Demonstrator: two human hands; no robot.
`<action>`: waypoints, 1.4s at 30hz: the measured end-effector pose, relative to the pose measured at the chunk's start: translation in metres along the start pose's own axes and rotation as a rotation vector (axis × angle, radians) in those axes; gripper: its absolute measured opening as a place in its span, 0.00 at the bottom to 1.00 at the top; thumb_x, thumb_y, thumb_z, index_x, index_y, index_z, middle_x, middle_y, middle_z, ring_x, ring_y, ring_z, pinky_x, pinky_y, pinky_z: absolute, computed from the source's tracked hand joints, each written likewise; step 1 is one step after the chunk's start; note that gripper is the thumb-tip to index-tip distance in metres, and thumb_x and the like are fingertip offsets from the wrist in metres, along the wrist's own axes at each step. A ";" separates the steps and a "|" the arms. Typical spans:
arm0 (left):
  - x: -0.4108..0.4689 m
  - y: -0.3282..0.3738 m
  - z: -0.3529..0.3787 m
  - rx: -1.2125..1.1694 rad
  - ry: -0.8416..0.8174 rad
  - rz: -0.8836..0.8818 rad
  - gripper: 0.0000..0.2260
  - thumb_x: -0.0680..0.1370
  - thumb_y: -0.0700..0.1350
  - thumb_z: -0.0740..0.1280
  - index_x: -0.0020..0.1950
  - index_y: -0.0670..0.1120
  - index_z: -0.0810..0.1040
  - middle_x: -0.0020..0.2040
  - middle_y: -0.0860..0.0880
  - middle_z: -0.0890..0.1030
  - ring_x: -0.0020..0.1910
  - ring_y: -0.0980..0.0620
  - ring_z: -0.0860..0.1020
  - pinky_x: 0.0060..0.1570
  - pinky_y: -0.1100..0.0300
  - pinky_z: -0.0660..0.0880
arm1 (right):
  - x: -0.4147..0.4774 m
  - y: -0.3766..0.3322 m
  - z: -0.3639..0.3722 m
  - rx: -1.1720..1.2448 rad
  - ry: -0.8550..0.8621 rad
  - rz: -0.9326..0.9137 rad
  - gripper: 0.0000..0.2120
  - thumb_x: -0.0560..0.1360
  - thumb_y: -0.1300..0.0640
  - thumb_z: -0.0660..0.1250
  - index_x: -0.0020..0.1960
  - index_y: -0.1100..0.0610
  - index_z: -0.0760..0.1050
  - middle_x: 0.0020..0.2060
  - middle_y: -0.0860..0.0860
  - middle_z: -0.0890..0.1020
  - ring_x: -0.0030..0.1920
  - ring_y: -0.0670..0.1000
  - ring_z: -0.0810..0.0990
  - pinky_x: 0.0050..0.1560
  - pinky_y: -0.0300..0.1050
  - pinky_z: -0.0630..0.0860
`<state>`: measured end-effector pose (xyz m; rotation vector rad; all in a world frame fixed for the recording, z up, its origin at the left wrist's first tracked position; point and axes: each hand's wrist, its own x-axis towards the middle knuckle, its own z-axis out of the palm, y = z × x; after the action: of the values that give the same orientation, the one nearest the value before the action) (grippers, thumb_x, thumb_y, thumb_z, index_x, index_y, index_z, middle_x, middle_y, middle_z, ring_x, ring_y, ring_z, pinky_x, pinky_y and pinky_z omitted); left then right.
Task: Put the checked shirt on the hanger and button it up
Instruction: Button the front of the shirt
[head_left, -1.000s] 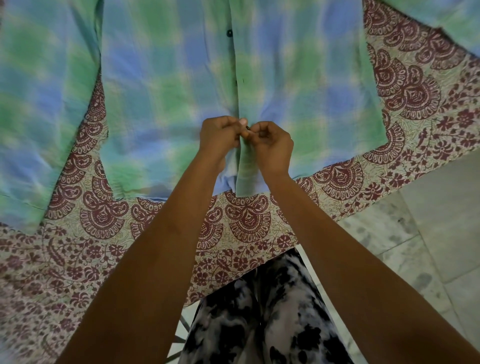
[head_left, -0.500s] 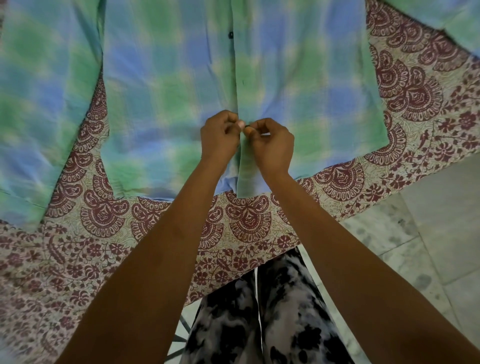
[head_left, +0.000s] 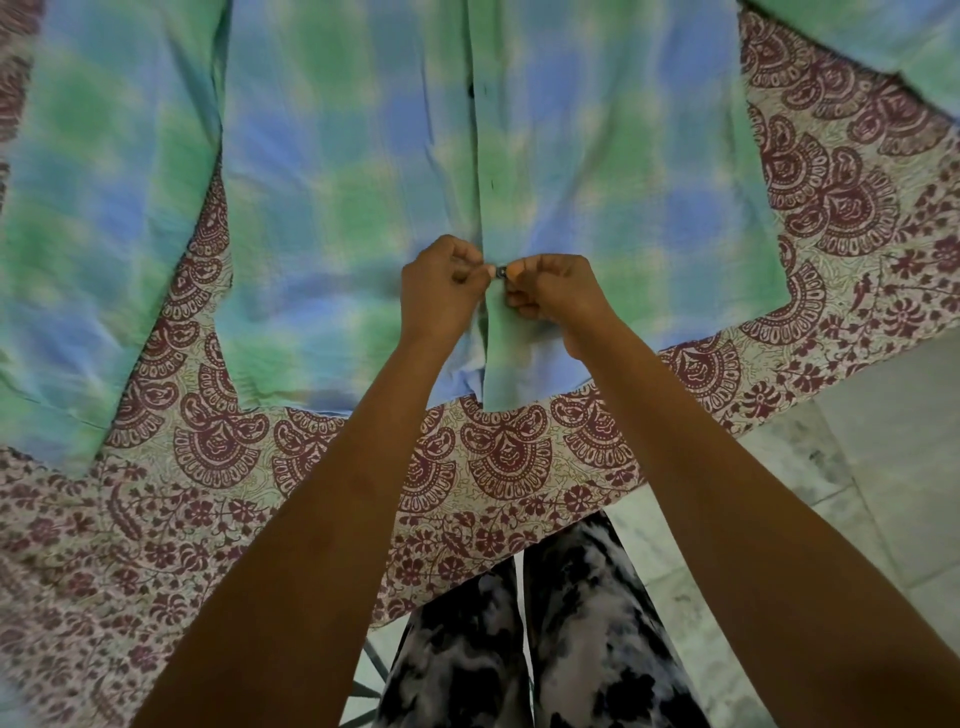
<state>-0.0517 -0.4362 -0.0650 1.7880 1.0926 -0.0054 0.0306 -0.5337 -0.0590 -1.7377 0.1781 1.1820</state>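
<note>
Our left hand (head_left: 441, 288) and right hand (head_left: 558, 293) pinched a small dark button (head_left: 501, 271) between their fingertips at mid-frame, both closed on the placket. The shirt (head_left: 332, 171) lay flat on the cloth (head_left: 498, 462), its placket running straight up the frame from our fingers.

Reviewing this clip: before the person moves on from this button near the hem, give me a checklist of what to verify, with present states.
1. Small dark button pinched between left hand and right hand: ok.
2. Button fully through its hole: cannot tell.
3. Green-and-blue checked cotton shirt flat on maroon-patterned bedsheet: ok.
4. Upper dark button fastened: cannot tell.
5. Hanger inside shirt: cannot tell, out of view.
</note>
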 end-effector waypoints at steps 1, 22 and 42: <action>0.002 -0.002 -0.002 -0.045 0.009 -0.055 0.07 0.70 0.41 0.73 0.38 0.47 0.75 0.39 0.43 0.80 0.39 0.45 0.81 0.45 0.54 0.79 | 0.003 0.003 -0.001 -0.073 0.038 -0.051 0.10 0.74 0.64 0.65 0.34 0.56 0.76 0.30 0.53 0.76 0.29 0.47 0.75 0.37 0.42 0.76; 0.061 0.029 -0.003 -0.089 0.023 -0.019 0.11 0.72 0.31 0.63 0.47 0.40 0.82 0.45 0.42 0.84 0.42 0.50 0.80 0.52 0.57 0.79 | 0.054 -0.045 0.017 -0.596 0.342 -0.387 0.10 0.72 0.59 0.64 0.52 0.62 0.76 0.40 0.60 0.80 0.41 0.56 0.77 0.39 0.44 0.70; 0.071 0.052 -0.002 0.029 0.023 -0.118 0.05 0.69 0.34 0.68 0.41 0.40 0.82 0.43 0.40 0.84 0.46 0.43 0.82 0.52 0.53 0.78 | 0.050 -0.043 0.011 -0.241 0.248 -0.219 0.07 0.70 0.66 0.66 0.43 0.60 0.82 0.36 0.53 0.82 0.37 0.50 0.78 0.46 0.50 0.78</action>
<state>0.0239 -0.3920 -0.0581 1.7512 1.2187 -0.0724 0.0747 -0.4848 -0.0712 -2.0569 -0.0086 0.8536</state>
